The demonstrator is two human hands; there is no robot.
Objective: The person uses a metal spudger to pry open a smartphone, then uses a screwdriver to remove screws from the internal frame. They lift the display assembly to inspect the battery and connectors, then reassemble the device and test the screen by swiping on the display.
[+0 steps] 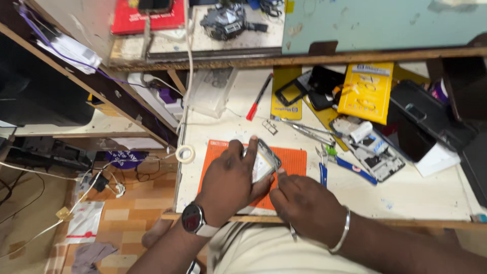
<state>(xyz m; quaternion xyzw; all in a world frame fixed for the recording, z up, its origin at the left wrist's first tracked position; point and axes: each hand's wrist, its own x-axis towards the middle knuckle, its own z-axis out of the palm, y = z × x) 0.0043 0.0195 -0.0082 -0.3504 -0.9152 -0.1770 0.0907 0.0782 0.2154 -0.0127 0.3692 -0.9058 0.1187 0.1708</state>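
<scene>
My left hand (228,182), with a dark wristwatch (193,219) on the wrist, grips an opened phone body (264,161) tilted up over an orange work mat (294,161). My right hand (303,202), a silver bangle (341,232) on its wrist, is closed with its fingertips pressed at the phone's lower right edge. A thin metal tool seems pinched in it, its tip hidden at the phone's edge.
On the white bench lie blue-handled pliers (350,168), tweezers (309,132), a red pen (259,97), a disassembled phone (378,157), yellow packets (366,91), a black case (423,114) and a tape roll (185,153). Cables and a power strip (157,96) sit left.
</scene>
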